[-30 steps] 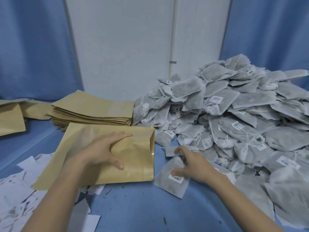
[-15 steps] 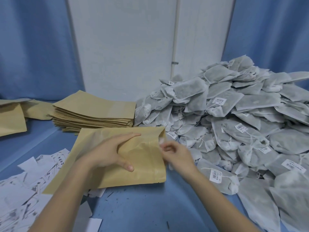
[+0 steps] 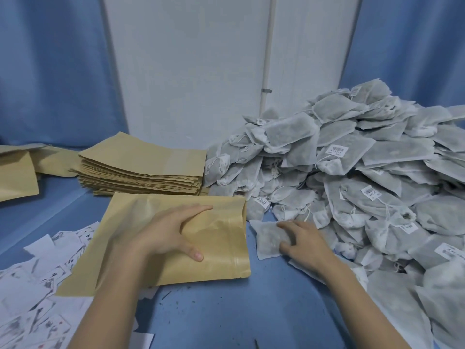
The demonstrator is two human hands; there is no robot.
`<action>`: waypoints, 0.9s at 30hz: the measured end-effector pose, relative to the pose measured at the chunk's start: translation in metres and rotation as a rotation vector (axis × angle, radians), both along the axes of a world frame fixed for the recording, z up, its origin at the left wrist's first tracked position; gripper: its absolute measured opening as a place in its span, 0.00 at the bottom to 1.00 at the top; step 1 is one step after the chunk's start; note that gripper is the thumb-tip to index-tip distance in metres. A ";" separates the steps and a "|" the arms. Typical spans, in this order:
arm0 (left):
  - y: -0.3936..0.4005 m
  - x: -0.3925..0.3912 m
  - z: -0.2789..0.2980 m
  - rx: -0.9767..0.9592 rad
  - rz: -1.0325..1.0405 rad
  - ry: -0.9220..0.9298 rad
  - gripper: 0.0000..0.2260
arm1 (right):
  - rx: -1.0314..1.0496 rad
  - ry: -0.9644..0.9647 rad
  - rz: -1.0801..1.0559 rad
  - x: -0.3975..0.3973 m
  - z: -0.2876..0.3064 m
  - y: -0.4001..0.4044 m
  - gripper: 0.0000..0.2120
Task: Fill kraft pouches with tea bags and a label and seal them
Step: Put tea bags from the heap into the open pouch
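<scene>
Blue tabletop [image 3: 221, 313] work looks early: the left hand [image 3: 166, 233] lies flat on an unsealed kraft pouch [image 3: 219, 248] at centre, while the right hand [image 3: 304, 240] at three o'clock curls its fingers onto a tea bag [image 3: 266, 238]; label and sealing remain.

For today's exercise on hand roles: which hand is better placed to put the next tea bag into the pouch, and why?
Right. The right hand already rests on a tea bag beside the pouch mouth; the left hand lies flat on the pouch, steadying it.
</scene>
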State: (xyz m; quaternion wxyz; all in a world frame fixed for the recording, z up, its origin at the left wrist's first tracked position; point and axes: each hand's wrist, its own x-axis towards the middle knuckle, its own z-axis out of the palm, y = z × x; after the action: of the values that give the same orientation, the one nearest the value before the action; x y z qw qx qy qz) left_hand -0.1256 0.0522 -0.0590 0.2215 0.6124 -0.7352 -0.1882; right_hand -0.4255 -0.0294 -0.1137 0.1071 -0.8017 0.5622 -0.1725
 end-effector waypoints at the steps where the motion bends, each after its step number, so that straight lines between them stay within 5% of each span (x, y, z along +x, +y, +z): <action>1: 0.000 0.000 0.000 0.005 0.005 0.000 0.46 | -0.032 -0.048 0.029 -0.002 -0.001 -0.001 0.23; 8: -0.002 0.002 -0.003 0.010 0.014 -0.020 0.46 | -0.154 -0.439 0.076 -0.012 0.031 0.015 0.12; 16: -0.001 -0.019 0.004 -0.003 -0.085 0.048 0.44 | -0.061 -0.374 0.205 0.060 0.045 0.032 0.05; 19: -0.001 -0.031 0.005 -0.025 -0.119 0.074 0.43 | 0.056 -0.194 0.269 0.062 0.035 0.030 0.14; 21: -0.001 -0.034 0.004 -0.010 -0.139 0.095 0.42 | 0.247 -0.060 0.356 0.067 0.041 0.033 0.09; 23: -0.002 -0.034 0.003 -0.002 -0.145 0.077 0.42 | 0.468 -0.248 0.344 0.072 0.051 0.036 0.08; 27: -0.003 -0.032 0.002 -0.016 -0.110 0.006 0.44 | 0.132 -0.394 0.228 0.033 0.047 0.034 0.08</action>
State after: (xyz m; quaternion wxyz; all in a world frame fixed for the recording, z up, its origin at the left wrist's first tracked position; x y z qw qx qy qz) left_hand -0.1580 0.0489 -0.0575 0.2180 0.5686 -0.7686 -0.1959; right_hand -0.3928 0.0045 -0.0670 0.2856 -0.8020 0.4465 -0.2754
